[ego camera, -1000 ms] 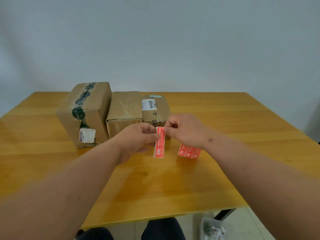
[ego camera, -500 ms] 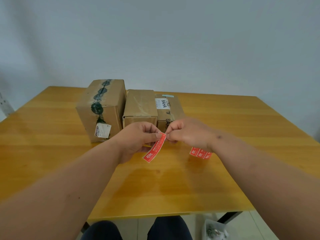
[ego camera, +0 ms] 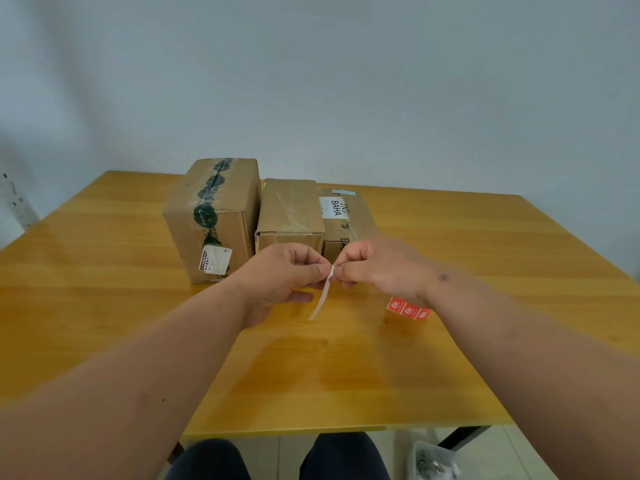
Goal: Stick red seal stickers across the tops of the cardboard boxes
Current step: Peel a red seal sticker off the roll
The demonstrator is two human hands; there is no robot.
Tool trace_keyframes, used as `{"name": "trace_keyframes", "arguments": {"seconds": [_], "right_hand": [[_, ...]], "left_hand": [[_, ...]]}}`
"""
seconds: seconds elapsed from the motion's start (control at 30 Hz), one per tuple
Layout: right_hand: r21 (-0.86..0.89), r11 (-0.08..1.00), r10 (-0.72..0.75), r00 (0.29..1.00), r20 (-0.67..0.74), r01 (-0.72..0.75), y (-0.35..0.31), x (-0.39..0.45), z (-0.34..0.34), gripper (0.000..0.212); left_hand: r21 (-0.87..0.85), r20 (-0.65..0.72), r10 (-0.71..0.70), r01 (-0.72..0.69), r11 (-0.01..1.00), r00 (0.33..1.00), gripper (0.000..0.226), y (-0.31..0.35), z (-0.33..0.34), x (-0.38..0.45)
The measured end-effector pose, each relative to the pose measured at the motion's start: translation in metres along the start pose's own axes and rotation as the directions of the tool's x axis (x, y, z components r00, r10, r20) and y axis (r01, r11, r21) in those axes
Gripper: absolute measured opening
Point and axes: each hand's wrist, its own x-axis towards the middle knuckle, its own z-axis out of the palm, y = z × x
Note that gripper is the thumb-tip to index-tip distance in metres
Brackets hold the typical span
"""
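Observation:
Three cardboard boxes stand side by side at the middle of the wooden table [ego camera: 104,306]: a tall box with green tape [ego camera: 214,216], a middle box [ego camera: 289,211], and a low box with a white BAHA label [ego camera: 341,216]. In front of them, above the table, my left hand [ego camera: 284,278] and my right hand [ego camera: 377,268] pinch the top end of one seal sticker strip [ego camera: 322,296]. The strip hangs down and shows its pale back. More red seal stickers [ego camera: 407,309] lie on the table under my right wrist, partly hidden.
A clear plastic container [ego camera: 434,460] sits on the floor by the table's black leg at the lower right. My knees show below the table's front edge. A plain wall stands behind the table.
The strip has turned from red face toward me to edge-on with its pale back showing. Both hands stay pinched at its top; the view has shifted so the boxes sit further right.

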Motion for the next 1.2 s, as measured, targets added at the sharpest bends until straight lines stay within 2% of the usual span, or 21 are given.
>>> {"name": "trace_keyframes", "arguments": {"seconds": [0.33, 0.43, 0.53, 0.63, 0.77, 0.9, 1.03, 1.1, 1.2], "right_hand": [[-0.021, 1.0, -0.011, 1.0, 0.004, 0.011, 0.007, 0.004, 0.004, 0.015], [-0.113, 0.993, -0.023, 1.0, 0.01, 0.024, 0.012, 0.006, 0.001, 0.015], [-0.255, 0.967, 0.014, 1.0, -0.003, -0.014, 0.021, 0.006, -0.005, 0.016], [-0.485, 0.872, 0.05, 0.998, -0.049, -0.067, 0.03, 0.004, -0.012, 0.023], [-0.779, 0.619, 0.052, 0.995, -0.082, -0.096, 0.032, 0.001, -0.02, 0.027], [-0.894, 0.445, 0.031, 0.999, -0.04, -0.049, 0.028, -0.004, -0.019, 0.022], [-0.884, 0.46, 0.002, 0.996, -0.092, -0.083, 0.022, 0.003, -0.014, 0.022], [-0.851, 0.504, 0.024, 0.987, -0.158, -0.148, 0.023, 0.008, -0.013, 0.022], [-0.8, 0.573, 0.068, 0.983, -0.17, -0.178, 0.025, 0.01, -0.011, 0.011]], "left_hand": [[0.07, -0.068, -0.02, 0.024, 0.997, 0.997, 0.008, 0.003, 0.001, -0.001], [0.08, -0.097, -0.037, 0.045, 0.996, 0.995, 0.008, 0.003, -0.001, -0.002], [0.018, -0.13, -0.064, 0.067, 0.998, 0.989, 0.007, 0.004, -0.007, -0.003], [-0.048, -0.144, -0.077, 0.07, 0.996, 0.987, 0.008, 0.007, -0.015, -0.005], [-0.076, -0.16, -0.066, 0.055, 0.996, 0.985, 0.008, 0.014, -0.023, -0.007], [-0.112, -0.199, -0.03, 0.008, 0.994, 0.98, 0.009, 0.02, -0.03, -0.01], [-0.11, -0.173, 0.022, -0.042, 0.993, 0.985, 0.013, 0.025, -0.028, -0.013], [-0.103, -0.164, 0.037, -0.054, 0.993, 0.986, 0.012, 0.025, -0.025, -0.014], [-0.136, -0.159, 0.033, -0.055, 0.989, 0.987, 0.013, 0.023, -0.024, -0.014]]}}
